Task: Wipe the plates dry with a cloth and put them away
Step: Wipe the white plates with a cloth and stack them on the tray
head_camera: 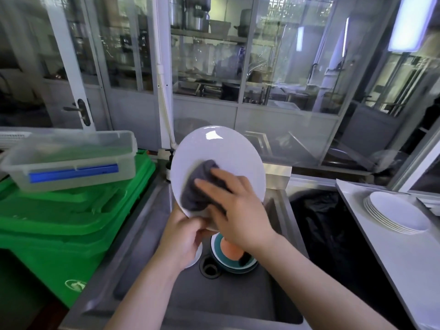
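Note:
I hold a white plate [221, 151] upright over the steel sink [238, 301]. My left hand [183, 236] grips the plate's bottom rim. My right hand [238, 210] presses a dark grey cloth [202, 186] flat against the plate's lower face, fingers spread and pointing left. A stack of white plates [397, 211] lies on the white counter [409, 263] at the right. In the sink below my hands sit a teal-rimmed bowl with an orange centre [232, 254] and part of another white plate [196, 257], mostly hidden by my left hand.
A green bin [62, 225] stands left of the sink with a clear plastic box [71, 160] with a blue latch on its lid. A black-lined bin [319, 225] sits between sink and counter. Glass partitions run behind. The sink drain [209, 267] is open.

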Motion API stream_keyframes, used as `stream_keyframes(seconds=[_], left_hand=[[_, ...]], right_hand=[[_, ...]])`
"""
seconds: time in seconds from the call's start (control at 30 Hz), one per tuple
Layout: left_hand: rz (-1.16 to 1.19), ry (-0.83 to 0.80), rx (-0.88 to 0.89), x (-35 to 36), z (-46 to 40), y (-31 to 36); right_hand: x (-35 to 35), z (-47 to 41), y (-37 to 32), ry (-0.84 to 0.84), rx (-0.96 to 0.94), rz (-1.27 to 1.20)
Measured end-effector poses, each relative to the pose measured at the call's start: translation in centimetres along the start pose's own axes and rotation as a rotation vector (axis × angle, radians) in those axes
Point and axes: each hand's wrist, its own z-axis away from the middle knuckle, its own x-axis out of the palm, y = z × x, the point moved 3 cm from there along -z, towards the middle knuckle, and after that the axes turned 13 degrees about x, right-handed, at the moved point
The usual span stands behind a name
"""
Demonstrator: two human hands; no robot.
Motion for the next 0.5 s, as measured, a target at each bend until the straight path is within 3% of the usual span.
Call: stream_keyframes(seconds=[0.1,0.27,0.33,0.5], left_hand=[[0.016,0.000,0.000,0.1,0.1,-0.1],[0.008,0.011,-0.012,-0.2,0.5,0.3],[-0.015,0.017,-0.032,-0.1,0.6,0.1],[-0.079,-0.004,-0.023,0.4,-0.7,0.2]], right_hand=[[-0.6,-0.8,0.4,0.016,-0.071,-0.012],[-2.6,-3.8,5.3,0.230,0.371,0.032],[-2.6,-3.9,5.0,0.260,0.430,0.084],[-0.5,-1.9,-0.7,0.012,-0.034,0.032]])
